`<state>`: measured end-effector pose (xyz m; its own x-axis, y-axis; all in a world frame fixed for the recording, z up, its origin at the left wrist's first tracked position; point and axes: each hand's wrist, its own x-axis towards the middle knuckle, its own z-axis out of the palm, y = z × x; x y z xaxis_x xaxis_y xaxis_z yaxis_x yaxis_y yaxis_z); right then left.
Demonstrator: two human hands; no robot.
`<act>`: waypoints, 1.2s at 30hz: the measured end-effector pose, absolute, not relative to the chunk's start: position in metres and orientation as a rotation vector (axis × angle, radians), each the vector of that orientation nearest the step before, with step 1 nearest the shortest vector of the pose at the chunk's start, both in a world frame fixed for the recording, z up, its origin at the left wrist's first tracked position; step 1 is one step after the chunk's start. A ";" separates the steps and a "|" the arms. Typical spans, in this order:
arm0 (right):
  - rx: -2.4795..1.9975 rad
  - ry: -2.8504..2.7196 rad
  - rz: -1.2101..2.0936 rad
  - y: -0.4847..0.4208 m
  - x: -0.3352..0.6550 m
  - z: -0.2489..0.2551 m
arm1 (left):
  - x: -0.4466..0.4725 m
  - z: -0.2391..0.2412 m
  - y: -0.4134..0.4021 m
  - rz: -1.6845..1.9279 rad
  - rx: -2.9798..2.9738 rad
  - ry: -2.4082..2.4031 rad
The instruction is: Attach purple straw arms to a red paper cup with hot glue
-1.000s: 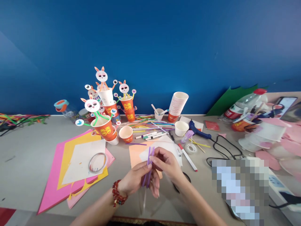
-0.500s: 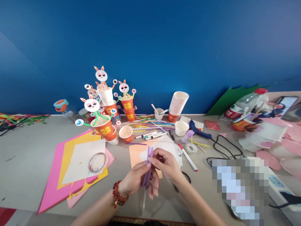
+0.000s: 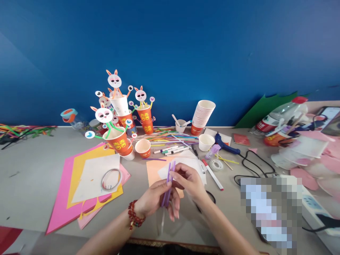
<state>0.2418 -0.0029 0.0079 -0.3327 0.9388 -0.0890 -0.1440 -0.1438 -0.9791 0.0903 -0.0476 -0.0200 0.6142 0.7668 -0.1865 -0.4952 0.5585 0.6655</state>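
Observation:
Two purple straws (image 3: 169, 180) stand nearly upright, side by side, above the near middle of the table. My left hand (image 3: 155, 202), with a red bead bracelet on the wrist, is closed round their lower part. My right hand (image 3: 187, 180) pinches them near the top with thumb and fingertips. Under my hands lie an orange sheet (image 3: 152, 171) and a white sheet (image 3: 186, 164).
Orange paper cups with rabbit faces (image 3: 118, 140) stand at the back left. Pink, yellow and white sheets with a tape ring (image 3: 111, 179) lie at the left. Markers (image 3: 171, 149), stacked cups (image 3: 202, 115), a blue glue gun (image 3: 225, 147), cables and a bottle (image 3: 281, 113) fill the right.
My hands and the straws stay almost as they were. The view has tilted slightly, so the table's things sit a little higher in the picture.

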 end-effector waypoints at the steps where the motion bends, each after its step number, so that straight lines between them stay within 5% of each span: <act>1: -1.000 -1.248 1.617 -0.003 0.242 0.007 | 0.091 -0.020 -0.048 0.785 0.607 0.497; 36: -0.913 -1.413 1.509 -0.005 0.240 -0.004 | 0.092 -0.020 -0.048 0.815 0.599 0.465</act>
